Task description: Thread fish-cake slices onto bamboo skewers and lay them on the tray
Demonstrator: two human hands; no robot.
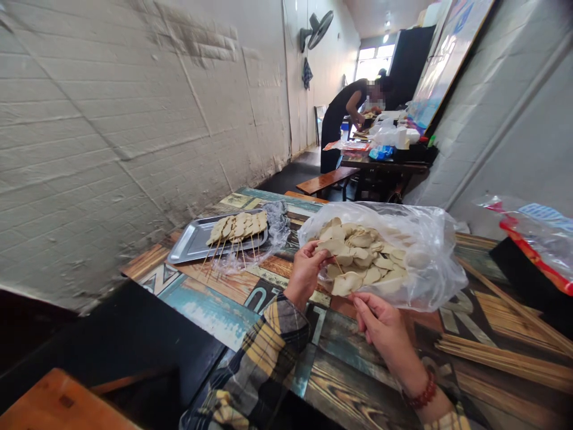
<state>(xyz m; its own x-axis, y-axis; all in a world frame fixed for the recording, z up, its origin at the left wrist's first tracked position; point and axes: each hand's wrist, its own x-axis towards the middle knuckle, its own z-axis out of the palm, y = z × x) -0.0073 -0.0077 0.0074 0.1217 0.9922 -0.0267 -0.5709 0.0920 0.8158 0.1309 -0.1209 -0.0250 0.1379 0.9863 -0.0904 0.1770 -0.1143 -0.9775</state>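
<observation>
My left hand (pixel 307 269) is closed in a pinch at the left side of an open clear plastic bag (pixel 432 263). A thin wooden skewer (pixel 338 264) sticks out past its fingertips, beside a flat beige slice (pixel 331 246). Thumb and forefinger of my right hand (pixel 380 322) pinch the lower edge of another beige slice (pixel 347 283) at the bag's near side. Many similar soft, oval slices (pixel 376 257) lie heaped in the bag. To the left, a metal tray (pixel 192 239) holds loaded skewers (pixel 239 227), their bare sticks pointing towards me.
Loose bamboo skewers (pixel 505 358) lie on the patterned wooden table (pixel 210 304) at right, near a black box with red-edged plastic packaging (pixel 537 239). Crumpled clear film (pixel 277 221) touches the tray. A person (pixel 342 113) bends over a cluttered table behind a bench (pixel 329 180).
</observation>
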